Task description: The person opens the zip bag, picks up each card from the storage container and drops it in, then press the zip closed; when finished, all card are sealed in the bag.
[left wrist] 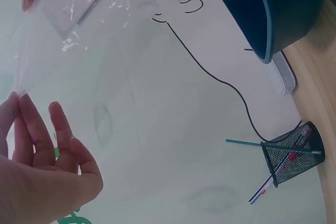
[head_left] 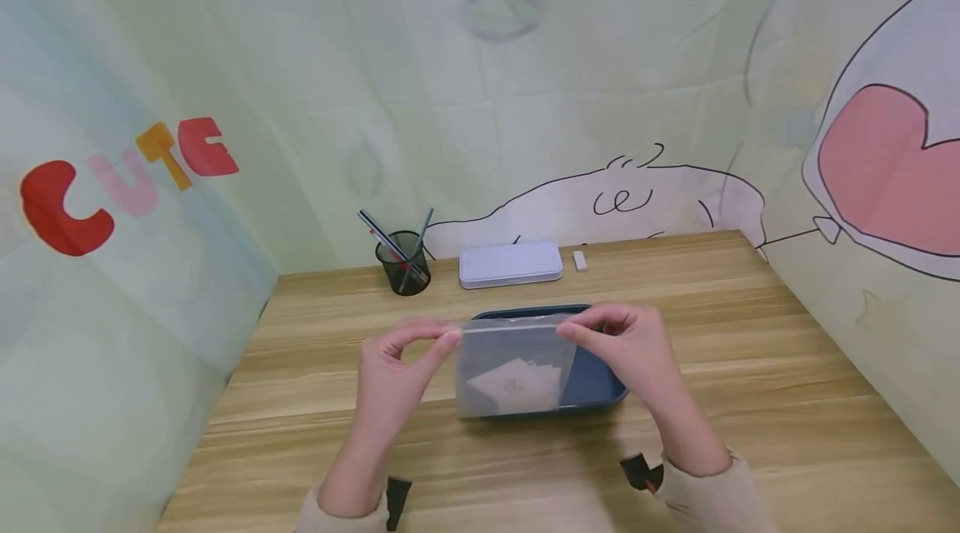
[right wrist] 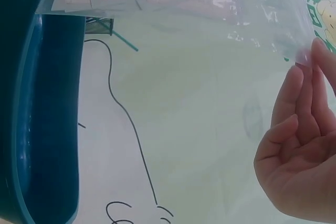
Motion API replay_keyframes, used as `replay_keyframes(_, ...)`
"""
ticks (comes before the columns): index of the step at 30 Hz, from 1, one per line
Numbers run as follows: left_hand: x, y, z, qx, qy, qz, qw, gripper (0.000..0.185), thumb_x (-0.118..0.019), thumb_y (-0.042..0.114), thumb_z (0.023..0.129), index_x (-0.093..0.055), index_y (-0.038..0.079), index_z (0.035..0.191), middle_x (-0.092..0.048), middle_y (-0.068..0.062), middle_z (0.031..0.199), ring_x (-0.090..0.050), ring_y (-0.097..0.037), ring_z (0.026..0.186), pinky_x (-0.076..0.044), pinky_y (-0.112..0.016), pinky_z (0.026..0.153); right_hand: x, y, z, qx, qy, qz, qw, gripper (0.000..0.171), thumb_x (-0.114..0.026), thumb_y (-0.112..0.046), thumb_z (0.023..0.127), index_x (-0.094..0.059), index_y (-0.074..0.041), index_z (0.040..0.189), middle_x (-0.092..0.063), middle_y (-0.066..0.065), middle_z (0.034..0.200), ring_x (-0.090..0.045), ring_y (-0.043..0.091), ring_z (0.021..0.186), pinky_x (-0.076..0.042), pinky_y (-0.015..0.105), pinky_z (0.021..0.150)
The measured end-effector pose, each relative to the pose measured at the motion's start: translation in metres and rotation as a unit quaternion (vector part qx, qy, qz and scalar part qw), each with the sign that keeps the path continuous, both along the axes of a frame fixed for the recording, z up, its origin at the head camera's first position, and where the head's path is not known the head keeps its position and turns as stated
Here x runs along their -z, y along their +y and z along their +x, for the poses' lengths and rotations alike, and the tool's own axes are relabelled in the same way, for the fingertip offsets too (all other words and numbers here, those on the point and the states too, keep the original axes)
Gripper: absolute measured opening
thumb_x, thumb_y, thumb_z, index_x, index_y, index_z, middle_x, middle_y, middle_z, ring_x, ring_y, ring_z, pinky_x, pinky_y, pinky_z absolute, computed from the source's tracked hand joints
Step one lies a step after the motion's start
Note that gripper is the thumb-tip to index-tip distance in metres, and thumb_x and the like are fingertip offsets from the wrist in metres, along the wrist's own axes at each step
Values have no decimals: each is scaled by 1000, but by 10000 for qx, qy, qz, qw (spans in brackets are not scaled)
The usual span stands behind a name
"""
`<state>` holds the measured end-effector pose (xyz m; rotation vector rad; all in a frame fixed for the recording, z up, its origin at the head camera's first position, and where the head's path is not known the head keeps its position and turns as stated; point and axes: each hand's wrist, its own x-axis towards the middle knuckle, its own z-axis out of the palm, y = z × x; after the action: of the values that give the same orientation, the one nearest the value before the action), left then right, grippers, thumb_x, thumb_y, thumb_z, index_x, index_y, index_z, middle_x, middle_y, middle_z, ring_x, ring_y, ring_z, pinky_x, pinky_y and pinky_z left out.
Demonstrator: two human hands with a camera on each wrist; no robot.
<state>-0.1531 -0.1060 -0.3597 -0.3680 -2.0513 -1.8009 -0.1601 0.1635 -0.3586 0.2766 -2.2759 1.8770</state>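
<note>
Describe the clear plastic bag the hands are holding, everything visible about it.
The clear plastic bag is a thin, see-through pouch with a straight strip along its top edge. It hangs upright above the dark blue tray on the wooden table. The left hand pinches its upper left corner, and the right hand pinches its upper right corner. Inside lie pale, flat paper pieces, low in the bag. Its film looks glossy and slightly crinkled in the wrist views.

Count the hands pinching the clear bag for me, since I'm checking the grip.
2: the left hand pinches the clear bag at its top left corner, the right hand at its top right corner, above the blue tray.
</note>
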Motion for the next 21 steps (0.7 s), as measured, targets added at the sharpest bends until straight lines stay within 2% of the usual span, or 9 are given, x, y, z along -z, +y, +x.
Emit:
replay_keyframes(5, -1, -4, 1, -130, -119, -90, 9998, 8, -79, 12, 79, -76, 7, 84, -71, -3, 88, -65, -19, 91, -49, -28, 88, 2, 3, 0, -448, 57, 10, 9990, 14, -78, -20, 81, -77, -8, 87, -72, 5, 85, -65, 20, 77, -51, 26, 61)
replay_keyframes(9, -4, -9, 4, -226, -23, -101, 9997, 6, -79, 9, 78, -76, 8, 83, -71, -3, 88, -65, -19, 90, -49, -28, 87, 4, 3, -1, -766, 168, 30, 9969, 11, -75, -16, 84, -77, -7, 90, -72, 5, 88, -66, 20, 79, -53, 28, 64)
replay_keyframes(15, -10, -12, 12, -422, 5, -189, 9989, 6, -80, 9, 78, -77, 8, 82, -71, -2, 88, -65, -18, 89, -49, -26, 86, 4, -4, 0, -605, 244, -290, 9974, 11, -78, -14, 81, -76, -4, 85, -71, 7, 83, -65, 20, 73, -50, 26, 59)
replay_keyframes(18, -12, -13, 14, -550, 8, -235, 9982, 5, -80, 11, 79, -77, 9, 83, -71, -1, 88, -63, -17, 88, -48, -25, 82, 4, -8, 0, -561, 275, -472, 9969, 13, -79, -13, 79, -74, -1, 83, -71, 9, 81, -63, 21, 71, -49, 26, 57)
replay_keyframes(21, -12, -14, 15, -529, -23, -195, 9984, 5, -77, 10, 82, -75, 7, 85, -70, -2, 87, -60, -18, 83, -47, -25, 76, 6, -12, -2, -642, 232, -573, 9960, 13, -79, -13, 80, -74, -1, 83, -70, 9, 81, -63, 21, 72, -50, 27, 59)
